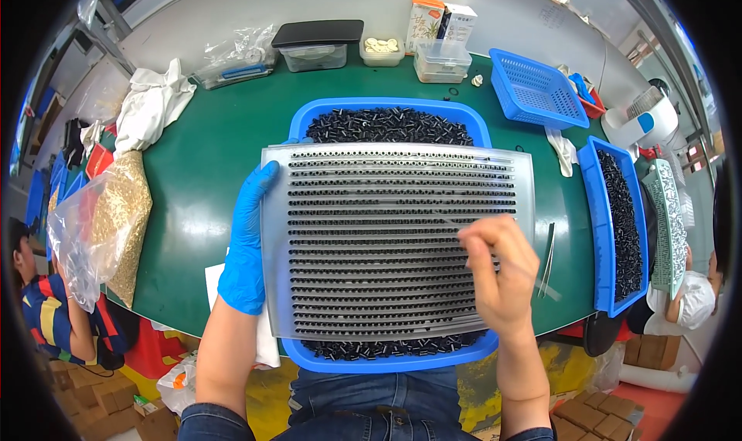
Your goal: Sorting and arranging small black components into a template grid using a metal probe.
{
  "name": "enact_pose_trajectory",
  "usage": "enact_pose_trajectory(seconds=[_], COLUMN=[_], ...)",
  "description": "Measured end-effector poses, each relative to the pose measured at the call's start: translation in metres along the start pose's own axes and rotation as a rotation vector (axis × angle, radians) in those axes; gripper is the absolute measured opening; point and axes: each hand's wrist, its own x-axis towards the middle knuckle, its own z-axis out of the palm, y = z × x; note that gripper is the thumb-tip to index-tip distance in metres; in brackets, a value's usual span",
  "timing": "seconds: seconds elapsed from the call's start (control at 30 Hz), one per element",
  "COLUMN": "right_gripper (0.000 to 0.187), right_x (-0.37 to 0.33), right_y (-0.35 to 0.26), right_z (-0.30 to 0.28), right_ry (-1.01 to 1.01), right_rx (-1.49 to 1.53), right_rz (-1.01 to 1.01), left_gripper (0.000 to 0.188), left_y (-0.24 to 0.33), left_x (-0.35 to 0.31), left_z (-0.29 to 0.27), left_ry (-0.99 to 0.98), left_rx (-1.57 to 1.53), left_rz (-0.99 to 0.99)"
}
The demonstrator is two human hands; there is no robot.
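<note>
My left hand, in a blue glove, grips the left edge of a flat grey plate. Rows of small black tubular pieces fill the plate's slots. Beneath it, a blue tub holds a heap of loose black pieces, seen beyond the far and near edges. Over the plate's right part, my bare right hand is closed in a pinch. A thin translucent strip, blurred, seems to run through its fingers. Metal tweezers lie on the green table just right of the plate.
A second blue tub of black pieces stands at the right, near a blue basket. Clear boxes and cartons line the back. A bag of tan pieces sits left. Co-workers' sleeves show at the sides.
</note>
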Motion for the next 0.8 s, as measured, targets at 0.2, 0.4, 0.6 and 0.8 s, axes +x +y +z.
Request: enact_pose_trajectory(seconds=[0.2,0.4,0.6,0.8], right_gripper=[0.022,0.017,0.026,0.033], right_x=[-0.022,-0.028,-0.019,-0.016], right_y=[-0.026,-0.039,-0.054,-0.066], right_z=[0.02,0.046,0.062,0.079], right_ry=[-0.147,-0.103,-0.147,-0.257], right_rx=[0.067,0.168,0.089,0.058], right_rz=[-0.083,-0.079,-0.165,-0.148], left_gripper=[0.049,0.05,0.048,0.045], left_y=[0.003,0.001,0.003,0.004], left_x=[0.001,0.0,-0.002,-0.001], left_z=[-0.004,-0.004,-0.006,-0.005], left_ry=[-0.069,-0.041,-0.074,-0.101], left_rx=[0.01,-0.018,-0.066,-0.047], left_rz=[0.022,-0.005,-0.054,-0.051])
